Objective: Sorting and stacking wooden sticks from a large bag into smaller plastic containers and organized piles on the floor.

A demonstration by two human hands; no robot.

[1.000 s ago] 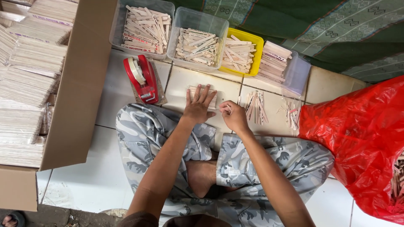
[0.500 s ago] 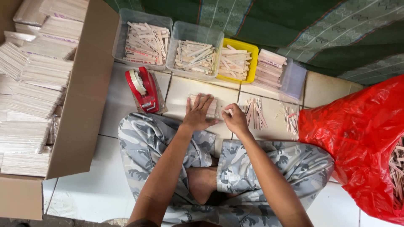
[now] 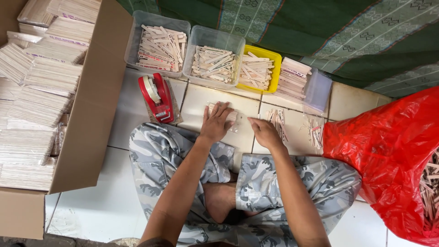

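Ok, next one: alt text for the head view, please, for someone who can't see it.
Seen from above, a person sitting cross-legged on a tiled floor presses the left hand flat on a small clear-wrapped bundle of wooden sticks, the right hand at its edge. A red tape dispenser stands to the left, with tubs of sticks beyond.

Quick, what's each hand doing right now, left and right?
Left hand: open, fingers spread, pressing flat on a clear-wrapped bundle of sticks on the tile floor.
Right hand: partly curled at the bundle's right end; whether it grips cannot be told.
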